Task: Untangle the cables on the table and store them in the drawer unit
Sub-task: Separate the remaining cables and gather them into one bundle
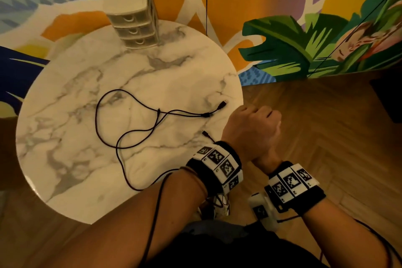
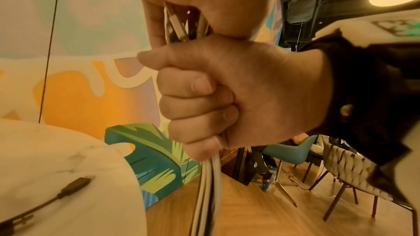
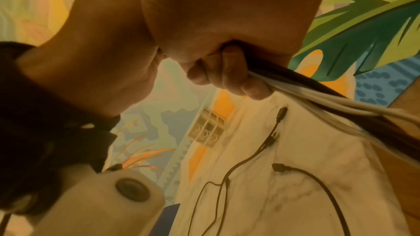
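Plainly the bench (image 1: 71, 128) was the biggest thing, with the drawer unit (image 1: 132, 10) at its far rim. On the bench a black cable (image 1: 121, 137) lay in loose crossing loops, light and limp, best lifted by its stiff plug (image 1: 221, 105). Just off the bench's near-right rim, the left hand (image 1: 250, 130) and right hand (image 2: 238, 92) had fingers (image 2: 195, 107) curled tight round a white cable bundle (image 2: 208, 186), slick and springy.

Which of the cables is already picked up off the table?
The white cable, bundled and gripped by both the left hand and the right hand. The black cables lie loose on the marble table.
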`<state>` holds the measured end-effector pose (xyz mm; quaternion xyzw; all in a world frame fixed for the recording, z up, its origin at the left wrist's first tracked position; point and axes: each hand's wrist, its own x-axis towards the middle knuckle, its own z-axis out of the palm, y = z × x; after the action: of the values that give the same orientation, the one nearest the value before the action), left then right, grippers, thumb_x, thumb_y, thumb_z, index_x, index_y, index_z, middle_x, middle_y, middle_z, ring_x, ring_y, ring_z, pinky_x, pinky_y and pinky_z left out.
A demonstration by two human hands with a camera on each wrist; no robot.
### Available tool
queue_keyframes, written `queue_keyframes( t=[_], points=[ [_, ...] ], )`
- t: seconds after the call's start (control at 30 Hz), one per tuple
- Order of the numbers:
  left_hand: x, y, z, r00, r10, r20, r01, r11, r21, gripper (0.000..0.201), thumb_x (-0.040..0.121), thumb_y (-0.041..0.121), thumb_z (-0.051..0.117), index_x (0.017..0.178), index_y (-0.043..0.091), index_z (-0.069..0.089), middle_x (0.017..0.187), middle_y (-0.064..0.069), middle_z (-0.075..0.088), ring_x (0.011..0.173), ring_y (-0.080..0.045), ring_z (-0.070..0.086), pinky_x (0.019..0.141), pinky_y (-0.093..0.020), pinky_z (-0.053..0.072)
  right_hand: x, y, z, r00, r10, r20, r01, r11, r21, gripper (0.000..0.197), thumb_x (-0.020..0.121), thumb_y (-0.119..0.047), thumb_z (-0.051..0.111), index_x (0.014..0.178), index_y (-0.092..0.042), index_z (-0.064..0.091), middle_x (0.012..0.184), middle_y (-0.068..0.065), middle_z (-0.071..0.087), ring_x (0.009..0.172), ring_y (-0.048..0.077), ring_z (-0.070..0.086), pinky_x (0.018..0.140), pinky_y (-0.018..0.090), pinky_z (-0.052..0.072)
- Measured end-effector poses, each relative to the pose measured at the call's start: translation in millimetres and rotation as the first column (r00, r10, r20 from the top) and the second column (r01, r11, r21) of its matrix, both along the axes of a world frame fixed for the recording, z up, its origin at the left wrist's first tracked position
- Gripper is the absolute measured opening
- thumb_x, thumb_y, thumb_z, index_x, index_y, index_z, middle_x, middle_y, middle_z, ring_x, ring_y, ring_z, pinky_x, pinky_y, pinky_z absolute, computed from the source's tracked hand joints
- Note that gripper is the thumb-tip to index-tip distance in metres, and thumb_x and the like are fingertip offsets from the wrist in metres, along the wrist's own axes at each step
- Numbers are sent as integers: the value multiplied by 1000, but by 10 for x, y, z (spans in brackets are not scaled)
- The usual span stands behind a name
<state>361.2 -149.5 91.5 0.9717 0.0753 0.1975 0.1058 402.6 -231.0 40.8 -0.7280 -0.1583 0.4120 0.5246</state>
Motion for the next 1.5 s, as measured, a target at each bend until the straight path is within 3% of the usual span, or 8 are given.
queue_keyframes(
  t=[0.13, 0.3, 0.43, 0.57, 0.83, 1.07, 1.27, 1.5],
  points=[
    [-59, 145, 28, 1000, -11, -16, 10, 999, -52, 30, 91, 37, 41, 86, 17, 63, 78, 0, 64, 64, -16, 58, 59, -28, 40, -138, 187, 26, 979, -56, 196, 24, 986, 166, 41, 89, 14, 45, 87, -26, 57, 87, 4, 64, 70, -14, 56, 63, 8, 47],
    [-358, 636, -111, 965, 147, -216, -224, 892, -392, 32, 98, 44, 36, 99, 18, 54, 95, 0, 57, 85, -18, 56, 68, -32, 42, -16, 151, -47, 995, 55, 80, -58, 998, 30, 49, 103, -23, 31, 77, -17, 72, 50, 4, 44, 40, 12, 41, 47, 26, 36],
    [-910, 956, -641, 616, -12, -787, -117, 987, -107, 41, 89, 56, 45, 105, 20, 53, 110, -4, 61, 99, -25, 57, 74, -33, 42, 0, -56, -219, 994, 106, -13, -105, 993, 44, 47, 99, -35, 24, 117, -21, 65, 51, 8, 53, 42, 23, 43, 52, 31, 41],
    [-1432, 789, -1011, 343, -181, -922, 256, 962, -94, 36, 88, 27, 55, 118, 9, 55, 119, -15, 59, 104, -34, 58, 82, -39, 47, 23, -21, -264, 975, 158, -155, -150, 987, 61, 52, 90, -34, 23, 129, -22, 54, 63, 20, 63, 36, 17, 35, 42, 25, 34],
    [-1357, 804, -952, 553, -129, -823, -53, 981, -189, 21, 91, 22, 44, 107, 8, 46, 101, -14, 61, 85, -36, 59, 63, -35, 38, -198, 160, -294, 994, 110, 5, -108, 982, -156, 70, 99, -47, 31, 54, -4, 62, 36, 5, 40, 40, 16, 41, 56, 19, 43],
    [-1018, 660, -534, 803, -80, -591, -179, 912, -368, 16, 96, 19, 40, 106, 10, 50, 95, -10, 62, 78, -26, 56, 64, -35, 39, -386, 320, -187, 988, 123, -91, -120, 992, 33, 36, 100, -15, 33, 109, -1, 65, 47, 12, 37, 43, 14, 32, 47, 25, 34],
    [-1022, 749, -283, 876, 20, -482, -299, 806, -511, 17, 96, 22, 48, 112, 16, 49, 92, -5, 64, 84, -22, 60, 71, -34, 46, -230, 468, -165, 967, 235, 96, -212, 956, -204, 40, 97, -22, 44, 61, -11, 60, 51, -7, 56, 50, 6, 49, 57, 24, 39],
    [-1540, 1615, -74, 859, 206, -469, -352, 902, -249, 24, 98, 31, 45, 95, 14, 61, 83, -11, 66, 78, -32, 60, 62, -34, 38, 349, 403, -188, 919, -340, 199, 368, 921, -130, 27, 88, -18, 51, 63, -10, 59, 54, 2, 57, 46, 10, 50, 56, 31, 39]
  ],
)
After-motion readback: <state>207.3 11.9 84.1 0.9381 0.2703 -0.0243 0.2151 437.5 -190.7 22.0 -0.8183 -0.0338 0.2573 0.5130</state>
